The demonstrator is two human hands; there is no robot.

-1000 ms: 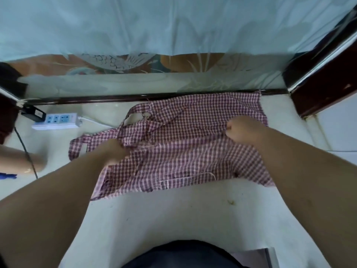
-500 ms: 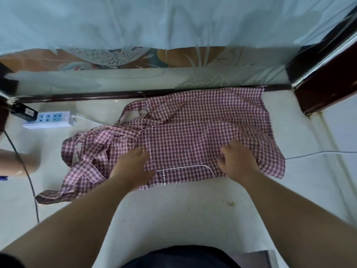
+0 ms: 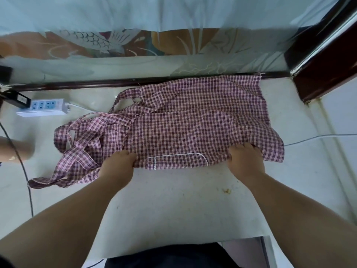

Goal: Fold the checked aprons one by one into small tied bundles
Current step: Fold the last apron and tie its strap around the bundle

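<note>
While our left hand (image 3: 117,161) and right hand (image 3: 244,159) grip the near edge of the checked apron (image 3: 193,128), it lies mid-frame on the floor (image 3: 173,200), long side left to right, spreading away from our fingers (image 3: 129,154).

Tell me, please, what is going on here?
A person is folding a pink checked apron on a white surface. The left grip and the right grip hold its near edge. The apron lies partly folded, its straps loose at the left, not yet tied.
</note>
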